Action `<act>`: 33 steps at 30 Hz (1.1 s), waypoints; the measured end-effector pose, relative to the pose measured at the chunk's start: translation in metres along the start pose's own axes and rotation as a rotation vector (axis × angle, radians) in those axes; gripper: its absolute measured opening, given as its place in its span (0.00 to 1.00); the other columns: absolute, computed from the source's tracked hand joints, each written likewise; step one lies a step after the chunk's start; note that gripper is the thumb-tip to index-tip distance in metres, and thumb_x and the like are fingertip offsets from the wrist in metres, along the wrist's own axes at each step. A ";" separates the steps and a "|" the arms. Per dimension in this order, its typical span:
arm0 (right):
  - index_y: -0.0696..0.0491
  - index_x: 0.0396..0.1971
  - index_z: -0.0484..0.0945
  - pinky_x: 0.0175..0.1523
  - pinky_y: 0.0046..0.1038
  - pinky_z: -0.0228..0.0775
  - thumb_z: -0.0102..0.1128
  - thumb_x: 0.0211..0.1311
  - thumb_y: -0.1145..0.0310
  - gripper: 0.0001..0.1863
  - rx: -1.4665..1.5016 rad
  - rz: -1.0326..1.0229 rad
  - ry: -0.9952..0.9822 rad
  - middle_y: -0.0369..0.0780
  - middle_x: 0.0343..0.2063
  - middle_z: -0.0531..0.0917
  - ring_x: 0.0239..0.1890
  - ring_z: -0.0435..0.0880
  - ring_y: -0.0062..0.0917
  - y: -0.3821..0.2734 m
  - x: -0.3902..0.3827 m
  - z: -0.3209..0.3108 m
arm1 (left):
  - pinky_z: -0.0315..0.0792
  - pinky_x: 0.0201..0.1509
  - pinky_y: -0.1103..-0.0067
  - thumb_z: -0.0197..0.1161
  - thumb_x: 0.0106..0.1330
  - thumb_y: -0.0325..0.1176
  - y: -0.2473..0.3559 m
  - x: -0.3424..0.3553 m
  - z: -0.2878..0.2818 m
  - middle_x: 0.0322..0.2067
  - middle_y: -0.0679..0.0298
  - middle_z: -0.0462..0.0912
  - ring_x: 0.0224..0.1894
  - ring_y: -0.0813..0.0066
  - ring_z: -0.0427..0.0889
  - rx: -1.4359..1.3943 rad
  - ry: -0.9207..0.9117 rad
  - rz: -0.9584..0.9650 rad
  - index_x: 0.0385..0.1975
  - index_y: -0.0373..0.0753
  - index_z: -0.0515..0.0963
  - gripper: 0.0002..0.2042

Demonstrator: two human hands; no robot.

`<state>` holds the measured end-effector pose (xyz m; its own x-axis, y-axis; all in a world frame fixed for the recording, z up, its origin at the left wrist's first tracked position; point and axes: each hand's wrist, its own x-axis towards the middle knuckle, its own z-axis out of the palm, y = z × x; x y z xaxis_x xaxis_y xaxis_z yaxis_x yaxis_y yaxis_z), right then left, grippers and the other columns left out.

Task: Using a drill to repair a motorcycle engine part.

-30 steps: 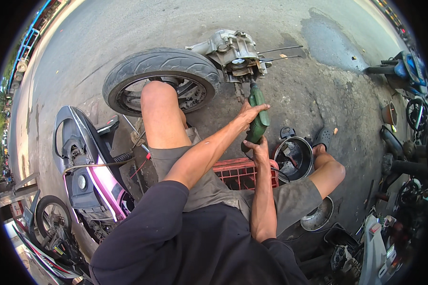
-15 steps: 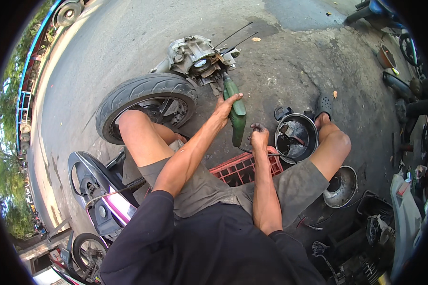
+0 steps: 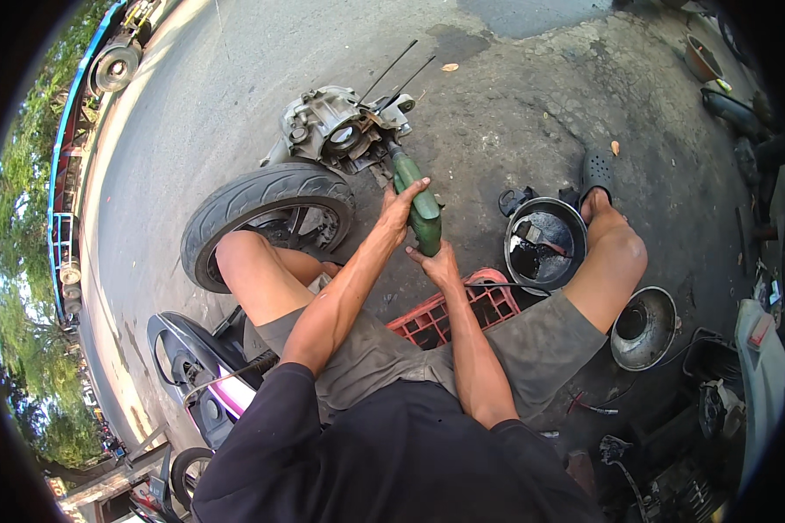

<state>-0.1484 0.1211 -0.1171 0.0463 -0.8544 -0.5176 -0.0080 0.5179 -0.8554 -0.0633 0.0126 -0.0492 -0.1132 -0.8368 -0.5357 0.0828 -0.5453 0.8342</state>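
A green power drill (image 3: 423,213) points away from me, its front end against a greasy metal engine casing (image 3: 323,122) with two long studs. My left hand (image 3: 400,199) grips the drill's body near its front. My right hand (image 3: 436,261) is closed at the drill's rear end, partly hidden under it. A motorcycle wheel (image 3: 266,183) with a black tyre lies beside the casing, by my left leg. A red plastic crate (image 3: 410,323) sits between my thighs, a dark cable crossing it.
Metal basins (image 3: 542,209) (image 3: 645,318) lie by my right leg. A scooter body (image 3: 220,383) stands at left, more vehicles and loose parts (image 3: 759,357) at right. A plant pot (image 3: 702,61) stands farther right. The road runs along the upper left, with trees beyond.
The view has shifted, so the casing sits further left and lower. My right hand, off the drill half a second ago, is back at its rear end. My left hand still holds it.
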 end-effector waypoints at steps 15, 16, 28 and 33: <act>0.61 0.30 0.78 0.39 0.37 0.72 0.70 0.42 0.70 0.15 0.026 -0.159 0.246 0.47 0.26 0.84 0.30 0.84 0.39 0.007 0.002 0.011 | 0.71 0.57 0.65 0.75 0.49 0.46 -0.001 0.010 -0.002 0.54 0.48 0.67 0.56 0.57 0.71 0.005 0.000 -0.012 0.65 0.31 0.52 0.49; 0.61 0.29 0.78 0.39 0.38 0.72 0.69 0.41 0.70 0.15 -0.016 -0.190 0.281 0.48 0.25 0.83 0.30 0.83 0.41 0.005 0.002 0.011 | 0.71 0.57 0.65 0.75 0.49 0.46 0.000 0.009 -0.002 0.54 0.48 0.67 0.56 0.57 0.71 0.002 -0.001 -0.014 0.65 0.31 0.52 0.49; 0.61 0.27 0.77 0.38 0.39 0.72 0.67 0.38 0.70 0.14 -0.058 -0.247 0.364 0.49 0.24 0.82 0.29 0.82 0.43 -0.012 -0.001 0.008 | 0.76 0.52 0.66 0.72 0.53 0.44 0.014 0.006 0.001 0.51 0.51 0.68 0.51 0.60 0.75 -0.056 -0.073 0.071 0.64 0.30 0.50 0.46; 0.60 0.26 0.77 0.37 0.37 0.72 0.68 0.39 0.71 0.13 -0.081 -0.188 0.343 0.47 0.23 0.82 0.27 0.82 0.38 -0.009 -0.002 0.016 | 0.77 0.50 0.67 0.72 0.53 0.44 -0.006 0.019 -0.013 0.49 0.51 0.69 0.50 0.61 0.75 -0.035 0.007 0.033 0.64 0.29 0.52 0.44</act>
<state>-0.1324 0.1185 -0.1078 -0.2813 -0.9063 -0.3155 -0.1104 0.3572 -0.9275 -0.0535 -0.0008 -0.0662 -0.1027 -0.8548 -0.5088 0.1206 -0.5184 0.8466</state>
